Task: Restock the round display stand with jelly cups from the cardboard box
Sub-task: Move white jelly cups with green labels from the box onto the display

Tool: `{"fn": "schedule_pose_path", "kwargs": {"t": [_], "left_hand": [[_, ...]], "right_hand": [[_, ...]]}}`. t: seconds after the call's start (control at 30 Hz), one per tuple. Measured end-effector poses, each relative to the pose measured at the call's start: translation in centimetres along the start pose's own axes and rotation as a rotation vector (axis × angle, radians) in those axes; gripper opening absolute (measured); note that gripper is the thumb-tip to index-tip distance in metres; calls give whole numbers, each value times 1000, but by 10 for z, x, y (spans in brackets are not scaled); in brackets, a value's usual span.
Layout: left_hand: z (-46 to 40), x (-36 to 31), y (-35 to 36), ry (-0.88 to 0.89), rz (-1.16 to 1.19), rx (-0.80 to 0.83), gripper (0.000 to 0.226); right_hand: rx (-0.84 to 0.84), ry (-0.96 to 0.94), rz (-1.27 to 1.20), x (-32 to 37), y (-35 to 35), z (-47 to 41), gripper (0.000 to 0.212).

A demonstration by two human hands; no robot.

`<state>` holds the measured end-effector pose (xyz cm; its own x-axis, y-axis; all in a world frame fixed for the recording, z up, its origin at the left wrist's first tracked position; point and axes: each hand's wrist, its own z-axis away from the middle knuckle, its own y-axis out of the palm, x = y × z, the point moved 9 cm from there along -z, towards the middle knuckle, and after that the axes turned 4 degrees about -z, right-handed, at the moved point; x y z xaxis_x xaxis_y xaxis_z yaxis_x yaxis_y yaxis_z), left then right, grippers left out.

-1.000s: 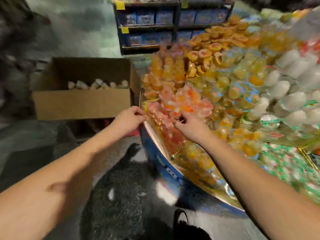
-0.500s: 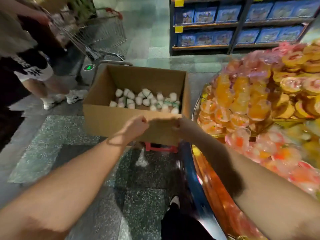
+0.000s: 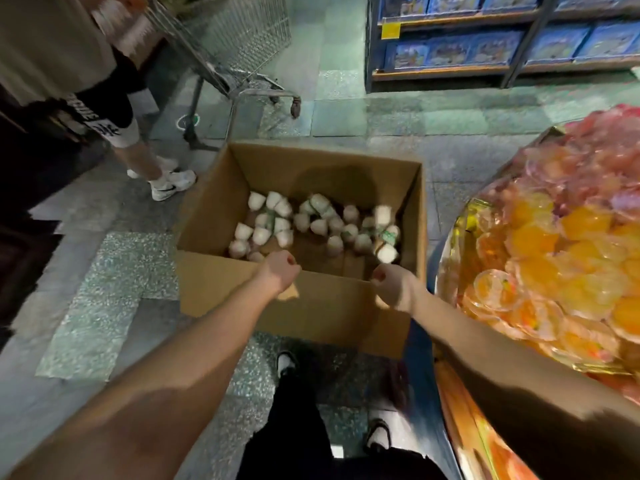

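Both hands hang over the near wall of the cardboard box (image 3: 304, 306), which sits on the floor just beside the round display stand (image 3: 446, 282). The left hand (image 3: 281, 270) has its fingers curled under into a loose fist and nothing shows in it; the right hand (image 3: 391, 284) is curled the same way, and whether it carries anything underneath cannot be told from this angle. The white jelly cups (image 3: 311, 225) lie loose in the bottom of the box, scattered on their sides mostly toward the far wall, well below the rim and apart from both hands. The stand on the right is already heaped with orange and pink cups (image 3: 561, 244) that rise close to its gold edge. From here the reach looks like the risky part — the cups sit deep, so a forearm dragging on the near wall could tip or shove the box, which stands right against the stand's base. Grabbing a fistful of small, smooth cups invites dropping one or crushing a foil lid. Another person (image 3: 86, 98) and a shopping trolley (image 3: 239, 46) stand near the box's far left corner, so a cup rolling onto the floor there might be trodden on — and piling more on the crowded stand could send cups sliding over its edge.
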<state>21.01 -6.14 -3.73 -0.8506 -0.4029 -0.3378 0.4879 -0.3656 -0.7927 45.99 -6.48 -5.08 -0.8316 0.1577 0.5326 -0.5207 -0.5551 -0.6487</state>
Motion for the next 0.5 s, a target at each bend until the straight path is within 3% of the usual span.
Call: {"fn": "schedule_pose_path", "kwargs": {"t": [0.13, 0.27, 0.5], "left_hand": [[-69, 29, -9, -16, -13, 50, 29], [-142, 71, -19, -95, 27, 114, 25], [-244, 137, -5, -159, -255, 340, 47]], "right_hand": [[48, 52, -59, 5, 11, -51, 32], [25, 293, -99, 2, 24, -103, 37], [84, 542, -204, 9, 65, -190, 43]]}}
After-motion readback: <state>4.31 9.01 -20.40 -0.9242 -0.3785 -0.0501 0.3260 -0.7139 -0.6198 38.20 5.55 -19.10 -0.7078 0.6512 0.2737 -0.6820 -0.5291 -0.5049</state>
